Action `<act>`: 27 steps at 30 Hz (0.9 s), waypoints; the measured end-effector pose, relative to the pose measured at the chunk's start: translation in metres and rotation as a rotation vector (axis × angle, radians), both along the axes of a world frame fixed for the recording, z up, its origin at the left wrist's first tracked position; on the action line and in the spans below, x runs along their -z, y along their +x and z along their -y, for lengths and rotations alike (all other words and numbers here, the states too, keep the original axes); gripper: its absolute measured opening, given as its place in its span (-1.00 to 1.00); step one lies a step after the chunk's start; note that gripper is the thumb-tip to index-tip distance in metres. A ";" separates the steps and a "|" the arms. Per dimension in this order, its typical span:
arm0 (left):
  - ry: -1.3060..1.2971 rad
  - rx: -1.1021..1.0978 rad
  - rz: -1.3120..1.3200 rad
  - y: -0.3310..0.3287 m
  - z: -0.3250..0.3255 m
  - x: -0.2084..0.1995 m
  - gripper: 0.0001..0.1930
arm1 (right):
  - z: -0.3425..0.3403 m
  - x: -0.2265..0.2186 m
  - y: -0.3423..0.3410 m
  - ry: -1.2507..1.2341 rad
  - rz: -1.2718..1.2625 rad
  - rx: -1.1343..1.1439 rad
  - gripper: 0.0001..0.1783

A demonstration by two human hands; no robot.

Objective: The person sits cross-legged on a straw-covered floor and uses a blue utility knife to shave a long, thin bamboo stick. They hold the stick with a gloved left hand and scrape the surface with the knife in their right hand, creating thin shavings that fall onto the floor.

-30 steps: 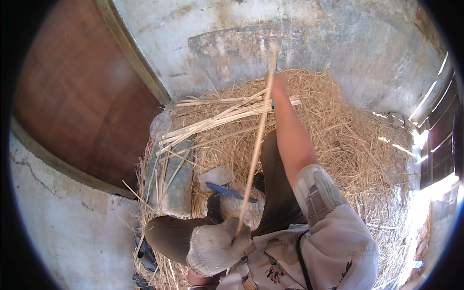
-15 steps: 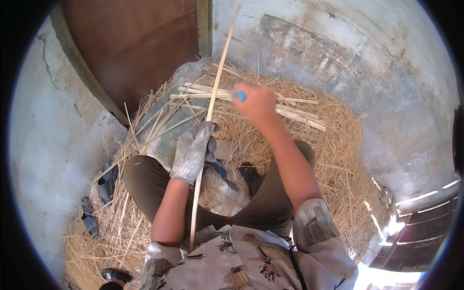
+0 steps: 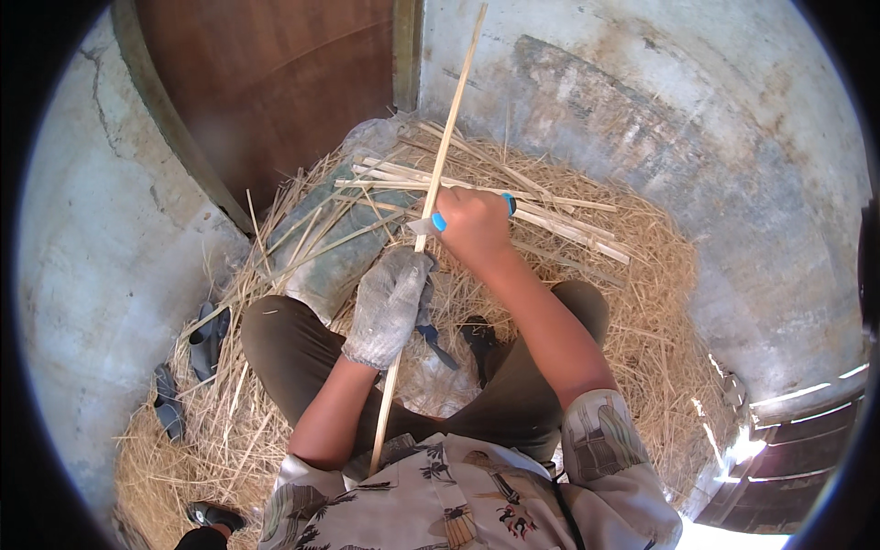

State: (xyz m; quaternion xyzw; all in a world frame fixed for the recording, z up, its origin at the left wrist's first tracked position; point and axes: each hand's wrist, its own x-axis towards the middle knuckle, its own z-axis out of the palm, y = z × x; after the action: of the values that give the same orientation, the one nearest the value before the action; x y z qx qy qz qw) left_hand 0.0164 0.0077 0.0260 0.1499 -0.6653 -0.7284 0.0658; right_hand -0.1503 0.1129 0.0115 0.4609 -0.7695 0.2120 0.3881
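My left hand (image 3: 389, 307), in a grey-white knitted glove, is closed around a long pale strip of split bamboo or wood (image 3: 454, 115). The strip runs from my shirt front up past the glove toward the wall. My right hand (image 3: 475, 223) is bare and wrapped round a knife with a blue and black handle (image 3: 439, 222). Its short blade (image 3: 421, 226) lies across the strip just above the glove. Most of the handle is hidden in my fist.
Several more pale strips (image 3: 573, 225) lie behind my right hand on shavings (image 3: 642, 302). A greenish sack (image 3: 321, 247) is at the left. Dark shoes (image 3: 209, 344) sit by the left wall, and a brown door (image 3: 266, 82) stands behind. Another person's foot (image 3: 215, 515) shows at lower left.
My right hand has come down and nearer, bringing the knife blade onto the strip. The gloved left hand and strip appear slightly farther right in the picture, as does the background.
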 end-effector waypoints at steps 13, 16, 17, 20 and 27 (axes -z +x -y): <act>-0.410 0.070 -0.113 0.015 -0.011 -0.003 -0.67 | -0.021 -0.024 -0.012 -0.277 -0.094 0.138 -0.62; -0.452 0.046 -0.100 0.015 -0.013 -0.008 -0.66 | -0.020 -0.027 -0.008 -0.258 -0.050 0.171 -0.65; -0.456 0.036 -0.106 0.016 -0.013 -0.007 -0.66 | -0.020 -0.024 -0.009 -0.251 -0.038 0.197 -0.67; -0.494 0.042 -0.105 0.018 -0.018 -0.009 -0.66 | -0.023 -0.021 -0.020 -0.241 0.017 0.261 -0.74; -0.609 0.099 -0.119 0.027 -0.025 -0.013 -0.70 | -0.044 -0.019 -0.041 -0.216 0.093 0.411 -0.82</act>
State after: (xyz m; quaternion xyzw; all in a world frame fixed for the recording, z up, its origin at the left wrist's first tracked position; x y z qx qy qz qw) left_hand 0.0434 0.0326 0.0395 0.0478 -0.8544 -0.5054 0.1106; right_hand -0.1911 0.1564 0.0304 0.2402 -0.8370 0.2309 0.4342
